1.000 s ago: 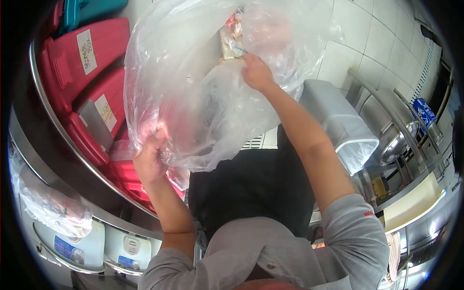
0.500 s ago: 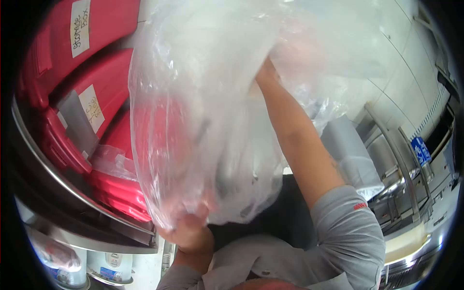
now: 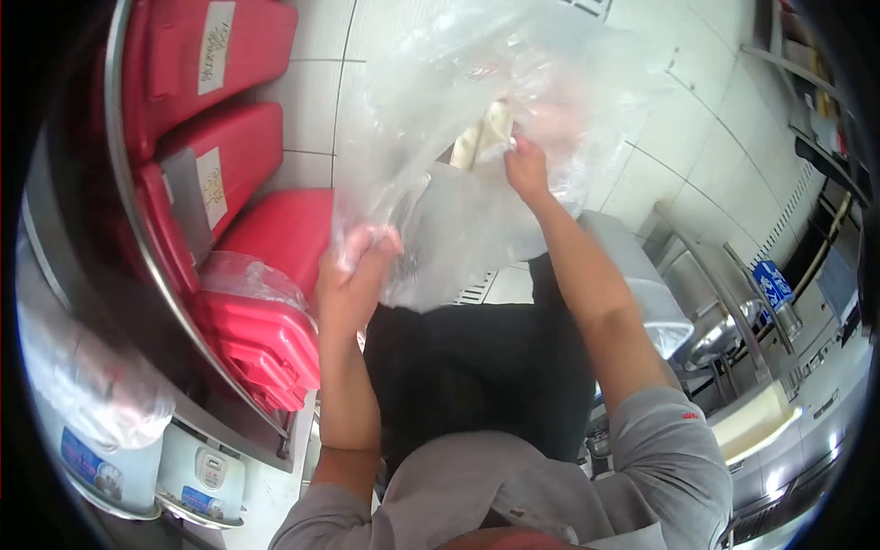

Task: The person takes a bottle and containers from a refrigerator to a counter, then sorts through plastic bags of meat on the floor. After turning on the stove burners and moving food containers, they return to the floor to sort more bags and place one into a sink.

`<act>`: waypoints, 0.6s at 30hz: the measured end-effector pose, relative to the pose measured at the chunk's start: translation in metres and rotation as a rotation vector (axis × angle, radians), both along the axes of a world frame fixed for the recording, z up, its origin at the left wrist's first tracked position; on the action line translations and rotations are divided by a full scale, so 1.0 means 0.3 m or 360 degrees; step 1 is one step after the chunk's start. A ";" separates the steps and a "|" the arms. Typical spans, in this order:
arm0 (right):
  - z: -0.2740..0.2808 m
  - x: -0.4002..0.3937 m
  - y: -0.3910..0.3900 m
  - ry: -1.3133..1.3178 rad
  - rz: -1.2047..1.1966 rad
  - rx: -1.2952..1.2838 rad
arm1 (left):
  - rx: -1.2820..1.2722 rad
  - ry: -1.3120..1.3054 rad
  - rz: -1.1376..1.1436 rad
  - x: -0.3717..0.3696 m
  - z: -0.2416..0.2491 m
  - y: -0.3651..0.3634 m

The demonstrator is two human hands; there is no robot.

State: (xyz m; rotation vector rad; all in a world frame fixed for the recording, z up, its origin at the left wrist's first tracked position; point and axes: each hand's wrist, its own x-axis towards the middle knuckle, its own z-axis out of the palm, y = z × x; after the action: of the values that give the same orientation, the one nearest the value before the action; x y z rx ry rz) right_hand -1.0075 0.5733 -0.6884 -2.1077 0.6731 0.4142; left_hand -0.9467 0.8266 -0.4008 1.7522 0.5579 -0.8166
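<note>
A large clear plastic bag (image 3: pixel 431 110) hangs spread out in front of me, crumpled and see-through. My left hand (image 3: pixel 359 261) is closed on its near left edge, the film bunched in the fingers. My right hand (image 3: pixel 527 170) is closed in a fist at the bag's right side, pinching film, close beside a pale cream, long-shaped thing (image 3: pixel 495 124) whose kind I cannot tell. A grey shape (image 3: pixel 467 215) shows through the film between my hands.
Red lidded boxes (image 3: pixel 229 137) with handwritten labels stand on a metal-edged shelf to the left. At right are a grey bin (image 3: pixel 632 275), a steel pot (image 3: pixel 715 293) and a blue pack (image 3: pixel 772 282). White tiles (image 3: pixel 316 101) lie beyond. Rice-cooker-like appliances (image 3: pixel 206 477) sit lower left.
The bag has moved away from my body and up in view, and my left hand has risen with it. My right hand, hidden behind film before, now shows as a fist.
</note>
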 end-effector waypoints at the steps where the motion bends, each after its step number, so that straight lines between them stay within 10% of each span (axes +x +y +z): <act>1: 0.123 -0.023 -0.020 -0.0045 -0.0088 0.0126 | 0.0039 -0.0010 -0.0125 0.009 0.022 0.006; 9: 1.160 -0.301 -0.235 -0.0333 0.0430 -0.0315 | 0.0777 -0.0746 -0.1239 -0.159 0.204 0.080; 14: 1.760 -0.285 -0.264 -0.0553 0.0969 -0.0383 | 0.0127 -0.0807 -0.0845 -0.360 0.610 -0.030; 18: 2.020 -0.305 -0.210 -0.0784 0.1086 -0.0110 | -0.0491 -0.0139 -0.0337 -0.612 0.563 -0.178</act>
State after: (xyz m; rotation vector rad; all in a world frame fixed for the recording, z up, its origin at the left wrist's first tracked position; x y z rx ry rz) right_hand -1.0989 0.5103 -0.0825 -2.3411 -0.3359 0.2128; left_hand -1.1304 0.7731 -0.2320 1.5672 0.1769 -0.9155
